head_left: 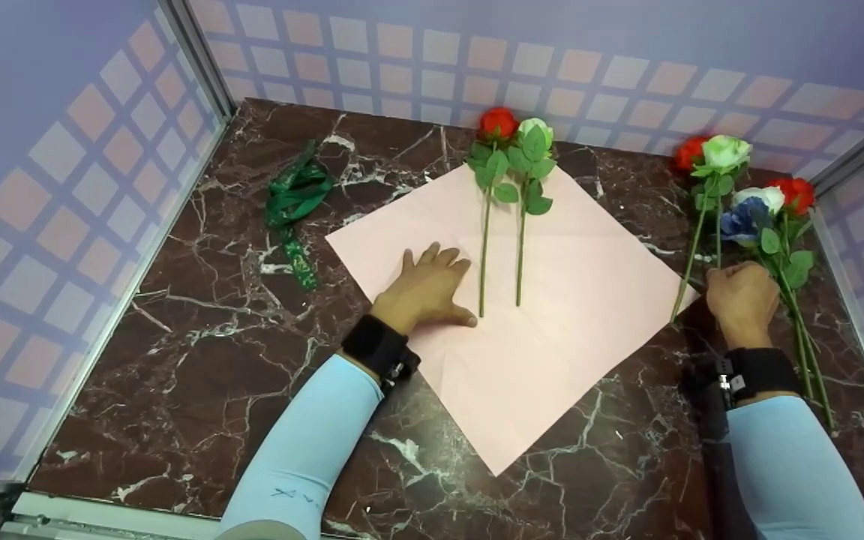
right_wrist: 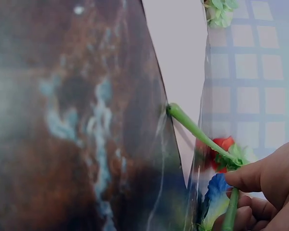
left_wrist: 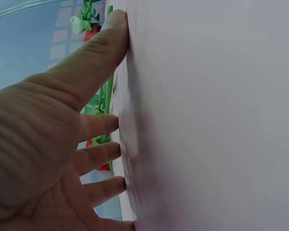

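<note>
A pale pink sheet of wrapping paper (head_left: 582,337) lies cornerwise on the dark marbled table. My left hand (head_left: 428,289) rests on its left part with fingers spread, the thumb tip near the stem end of a red rose (head_left: 498,124). Beside that rose lies a pale green rose (head_left: 535,133), its stem roughly parallel. At the right, my right hand (head_left: 743,300) pinches a green stem (right_wrist: 231,211) between thumb and fingers; which bloom it bears I cannot tell. Another stem (head_left: 691,255) slants past that hand onto the paper's right corner, below a whitish-green rose (head_left: 726,152) and a red rose (head_left: 689,155).
Right of my right hand lie more flowers: a blue one (head_left: 745,220), a white one (head_left: 760,198) and a red one (head_left: 793,195), their stems running toward the front. A green ribbon (head_left: 297,195) lies left of the paper. Checkered panels (head_left: 417,60) wall the table's back and sides.
</note>
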Demonstrator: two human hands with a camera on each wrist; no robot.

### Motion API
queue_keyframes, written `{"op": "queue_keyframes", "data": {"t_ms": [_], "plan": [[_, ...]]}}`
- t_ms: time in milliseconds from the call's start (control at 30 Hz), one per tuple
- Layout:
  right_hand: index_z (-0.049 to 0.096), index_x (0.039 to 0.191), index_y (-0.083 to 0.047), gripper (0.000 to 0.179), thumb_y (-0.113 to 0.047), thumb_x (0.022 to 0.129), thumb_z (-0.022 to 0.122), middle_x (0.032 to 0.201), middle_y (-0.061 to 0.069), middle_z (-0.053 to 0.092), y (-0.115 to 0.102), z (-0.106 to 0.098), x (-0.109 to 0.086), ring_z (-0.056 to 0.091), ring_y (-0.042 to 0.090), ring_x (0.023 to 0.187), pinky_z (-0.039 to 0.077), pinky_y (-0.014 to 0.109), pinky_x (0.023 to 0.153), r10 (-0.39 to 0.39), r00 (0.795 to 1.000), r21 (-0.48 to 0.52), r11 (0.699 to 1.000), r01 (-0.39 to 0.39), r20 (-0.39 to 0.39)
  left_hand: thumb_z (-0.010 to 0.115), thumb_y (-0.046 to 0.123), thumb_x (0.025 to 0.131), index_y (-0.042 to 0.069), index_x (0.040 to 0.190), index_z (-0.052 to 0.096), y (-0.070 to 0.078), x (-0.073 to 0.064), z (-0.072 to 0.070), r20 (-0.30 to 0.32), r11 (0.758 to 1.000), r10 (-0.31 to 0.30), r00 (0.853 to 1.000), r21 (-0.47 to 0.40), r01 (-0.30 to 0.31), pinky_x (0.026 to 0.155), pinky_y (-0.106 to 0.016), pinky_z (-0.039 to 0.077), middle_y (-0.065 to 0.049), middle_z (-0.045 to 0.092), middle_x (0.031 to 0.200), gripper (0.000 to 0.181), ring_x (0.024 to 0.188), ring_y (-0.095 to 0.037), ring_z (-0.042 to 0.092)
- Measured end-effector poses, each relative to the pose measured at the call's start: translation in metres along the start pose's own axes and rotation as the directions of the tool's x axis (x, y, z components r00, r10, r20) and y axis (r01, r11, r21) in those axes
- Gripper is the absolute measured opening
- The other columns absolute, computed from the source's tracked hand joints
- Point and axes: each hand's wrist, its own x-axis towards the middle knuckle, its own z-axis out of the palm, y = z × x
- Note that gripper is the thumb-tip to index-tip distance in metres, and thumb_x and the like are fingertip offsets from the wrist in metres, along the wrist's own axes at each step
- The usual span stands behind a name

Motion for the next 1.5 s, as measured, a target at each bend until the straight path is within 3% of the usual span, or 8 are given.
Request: {"op": "queue_keyframes", "data": {"t_ms": [333,567,733,900,1000,1133,1333,1500], "plan": [[0.069,0.099,0.003,0.041,-0.034,0.106,0.053,0.114,0.031,0.07,-0.003,-0.008,-0.002,0.061,0.056,0.112,0.047,0.065,0.101,0.03,0.998,0.041,0.999,-0.027,-0.062,0.08,0.065,0.084,0.016,0.165,0.037,0.002,0.0,0.0,-0.003,1.0,0.0,1.0,-0.001,0.0,0.126,-0.074,0.01,-0.012,0.027,0.174,0.105,0.163,-0.042,0.014],[0.071,0.115,0.002,0.042,-0.036,0.108,0.053,0.119,0.025,0.068,-0.016,-0.009,-0.01,0.06,0.05,0.119,0.043,0.058,0.11,0.085,0.984,0.169,0.984,-0.058,-0.159,0.081,0.065,0.083,0.016,0.165,0.037,0.002,0.0,0.001,-0.007,1.0,-0.001,1.0,-0.008,0.001,0.126,-0.074,0.009,-0.012,0.027,0.174,0.105,0.163,-0.041,0.014],[0.072,0.121,0.004,0.041,-0.032,0.106,0.059,0.115,0.026,0.07,-0.045,0.004,-0.03,0.061,0.051,0.116,0.045,0.057,0.105,0.016,0.972,0.225,0.974,0.038,-0.236,0.08,0.065,0.083,0.015,0.165,0.038,0.001,0.0,0.002,-0.008,1.0,0.0,1.0,-0.004,0.0,0.126,-0.074,0.01,-0.012,0.028,0.174,0.105,0.163,-0.042,0.014],[0.075,0.12,0.004,0.037,-0.028,0.105,0.063,0.112,0.028,0.075,-0.084,0.028,-0.053,0.068,0.048,0.104,0.052,0.055,0.096,-0.112,0.981,0.216,0.966,0.145,-0.156,0.081,0.065,0.083,0.015,0.164,0.038,0.001,-0.001,0.001,-0.01,1.0,0.001,1.0,0.005,-0.001,0.125,-0.074,0.011,-0.013,0.028,0.173,0.105,0.162,-0.043,0.015],[0.077,0.116,0.002,0.032,-0.025,0.105,0.064,0.107,0.023,0.077,-0.106,0.047,-0.062,0.071,0.035,0.089,0.059,0.043,0.083,-0.152,0.986,0.233,0.959,0.164,-0.067,0.08,0.065,0.083,0.015,0.165,0.038,0.0,-0.002,0.0,-0.009,1.0,-0.002,1.0,0.007,0.002,0.125,-0.074,0.011,-0.012,0.028,0.174,0.105,0.162,-0.043,0.015],[0.079,0.108,-0.001,0.028,-0.024,0.103,0.064,0.095,0.016,0.078,-0.129,0.072,-0.067,0.066,0.019,0.071,0.056,0.027,0.064,-0.148,0.989,0.252,0.958,0.139,0.017,0.081,0.065,0.083,0.015,0.165,0.037,0.0,-0.002,0.0,-0.009,1.0,-0.007,1.0,-0.003,0.007,0.126,-0.074,0.01,-0.012,0.027,0.174,0.105,0.162,-0.042,0.014],[0.081,0.094,-0.002,0.028,-0.023,0.099,0.063,0.08,0.012,0.075,-0.147,0.101,-0.071,0.067,0.031,0.076,0.051,0.034,0.068,-0.159,0.987,0.203,0.968,0.15,0.03,0.081,0.064,0.084,0.015,0.165,0.037,0.0,-0.002,0.0,-0.013,1.0,-0.006,1.0,-0.006,0.006,0.126,-0.073,0.009,-0.012,0.027,0.174,0.104,0.163,-0.042,0.014],[0.079,0.093,-0.001,0.027,-0.023,0.098,0.064,0.09,0.017,0.077,-0.157,0.109,-0.07,0.069,0.037,0.086,0.056,0.045,0.078,-0.171,0.983,0.181,0.971,0.156,0.067,0.081,0.064,0.084,0.016,0.165,0.037,0.001,-0.002,0.0,-0.015,1.0,-0.004,1.0,-0.006,0.004,0.126,-0.073,0.009,-0.011,0.027,0.174,0.104,0.163,-0.041,0.014]]}}
